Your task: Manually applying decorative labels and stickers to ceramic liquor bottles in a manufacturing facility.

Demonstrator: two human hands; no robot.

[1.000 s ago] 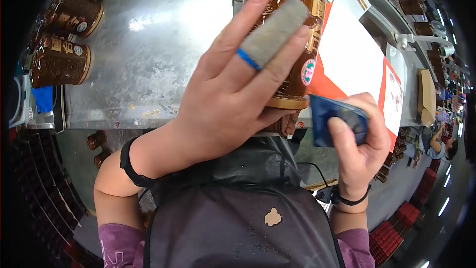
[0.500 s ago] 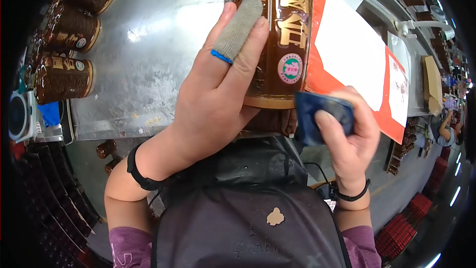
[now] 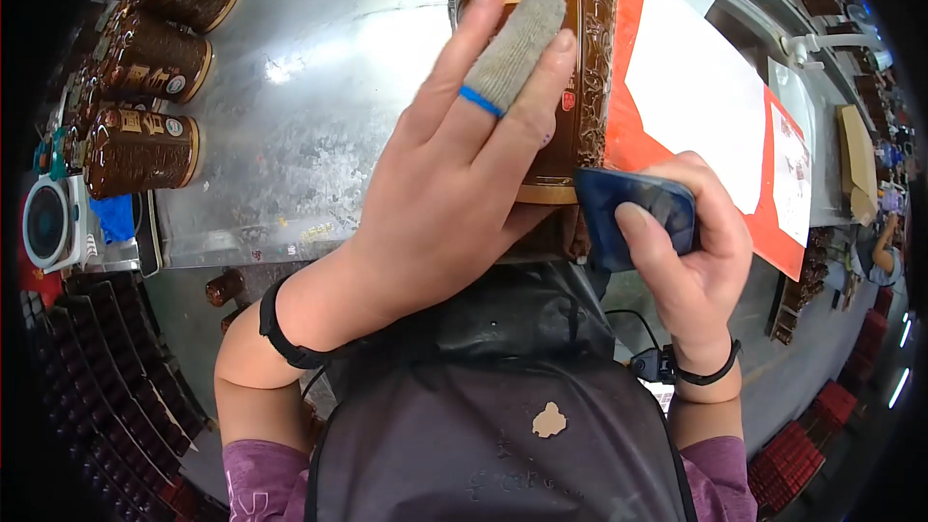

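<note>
- The left hand (image 3: pixel 440 198) lies over the brown jar (image 3: pixel 590 87), fingers stretched out and slightly apart; its thumb is hidden, so how firmly it bears on the jar I cannot tell.
- One finger of that hand wears a grey cloth sleeve (image 3: pixel 519 50) with a blue edge, over the jar's front. The sleeve probably grips glossy brown better than bare skin; even, light pressure from it would suit turning or steadying the jar.
- The right hand (image 3: pixel 701 256) pinches a dark blue pad (image 3: pixel 601 208) between thumb and bent fingers, at the jar's lower right. A corner reaches the gold rim (image 3: pixel 549 194); whether they touch I cannot tell.
- For good work there, the pad's flat face should likely meet the rim squarely, since a corner could scratch the shine. A short thumb-to-edge reach gives better control.
- The jar is at the near edge of the metal surface (image 3: pixel 319 145), rim toward the person; a steadying hand matters so close to the edge.
- Just right of the jar lies a red-and-white sheet (image 3: pixel 691 87); the right elbow and pad are best held clear of it.
- Well left of the jar stand similar brown jars (image 3: pixel 145 155), with a blue cloth-like thing (image 3: pixel 116 217) near them.
- Below the jar is the person's dark apron (image 3: pixel 435 445).
</note>
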